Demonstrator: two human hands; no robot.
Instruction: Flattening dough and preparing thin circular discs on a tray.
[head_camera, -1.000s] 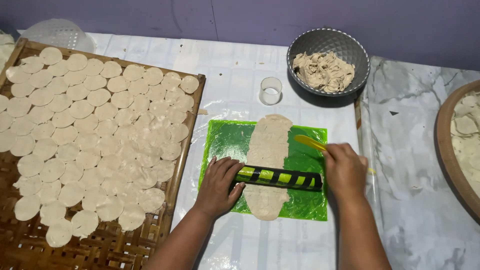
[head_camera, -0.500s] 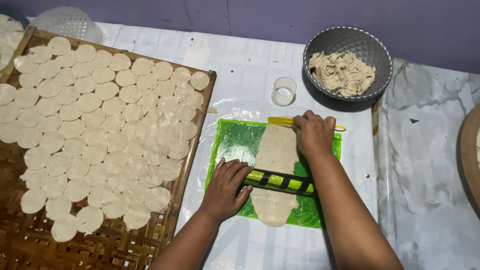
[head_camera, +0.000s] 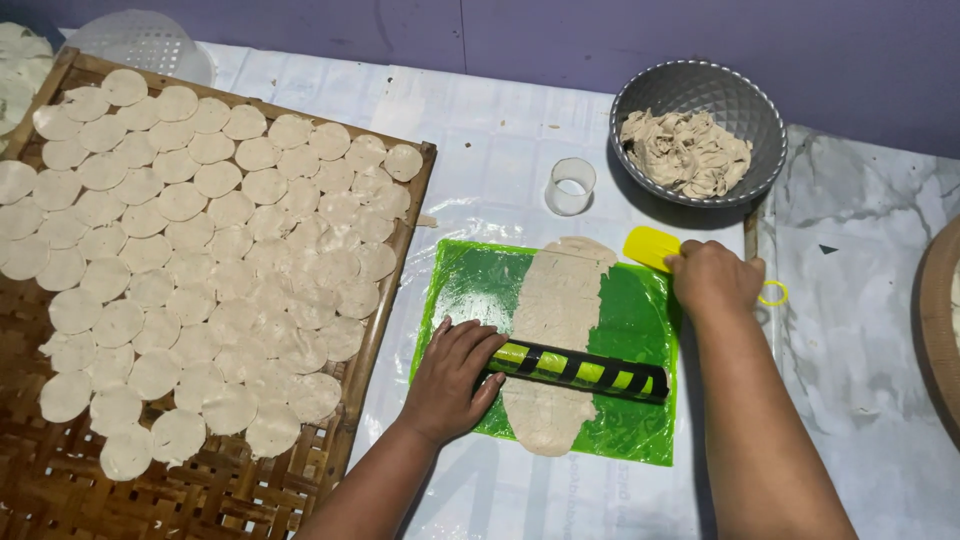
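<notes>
A long strip of flattened beige dough (head_camera: 560, 310) lies on a green plastic sheet (head_camera: 630, 330). Across it rests a black and green striped rolling pin (head_camera: 585, 368). My left hand (head_camera: 455, 380) lies flat on the pin's left end, fingers spread over it. My right hand (head_camera: 712, 280) sits at the sheet's upper right corner, closed around a yellow scraper (head_camera: 650, 247) whose blade points left and whose ring handle (head_camera: 772, 293) shows behind the hand.
A woven bamboo tray (head_camera: 60, 490) at left holds several thin dough rounds (head_camera: 200, 250). A grey bowl (head_camera: 700, 85) with dough scraps stands at back right, a small clear cup (head_camera: 573, 186) beside it. A round wooden rim (head_camera: 935, 330) shows at the right edge.
My right hand has moved from the rolling pin's right end up and right to the sheet's corner with the yellow scraper. The left hand stays on the pin.
</notes>
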